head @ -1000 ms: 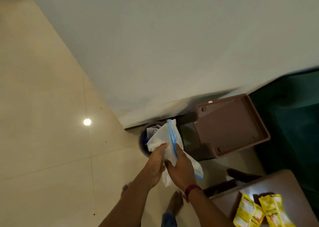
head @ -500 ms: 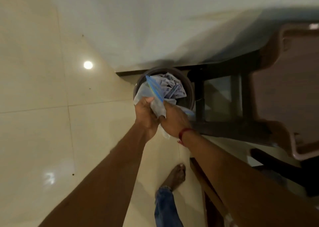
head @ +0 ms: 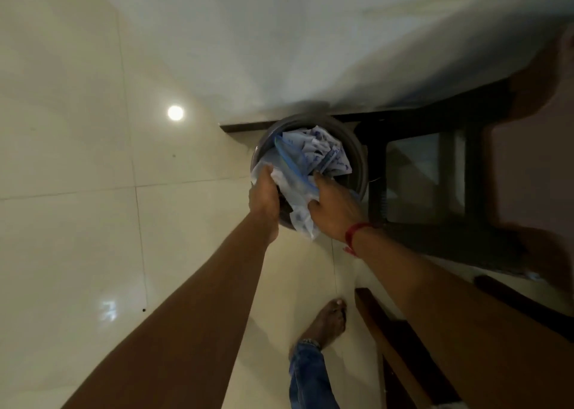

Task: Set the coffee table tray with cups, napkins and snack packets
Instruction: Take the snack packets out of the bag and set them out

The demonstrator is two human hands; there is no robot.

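Both my hands are stretched out over a round dark waste bin (head: pixel 357 157) that stands on the floor against the wall. Between them is a crumpled clear plastic bag (head: pixel 298 191) with a blue zip strip, lying partly inside the bin's mouth. My left hand (head: pixel 264 197) grips the bag's left edge. My right hand (head: pixel 335 209), with a red thread on its wrist, presses on the bag's right side with fingers curled into it. Crumpled white paper with blue print (head: pixel 320 150) fills the bin behind the bag. No tray, cups or snack packets show.
A dark wooden stool frame (head: pixel 435 191) stands right of the bin, with a brown plastic surface (head: pixel 534 175) blurred at the far right. A wooden table edge (head: pixel 382 324) runs along the lower right. My bare foot (head: pixel 326 321) is on the glossy cream tile floor (head: pixel 93 191).
I have leaned in closer to the bin. Both hands have pushed the plastic bag from above the rim down into the bin's mouth.
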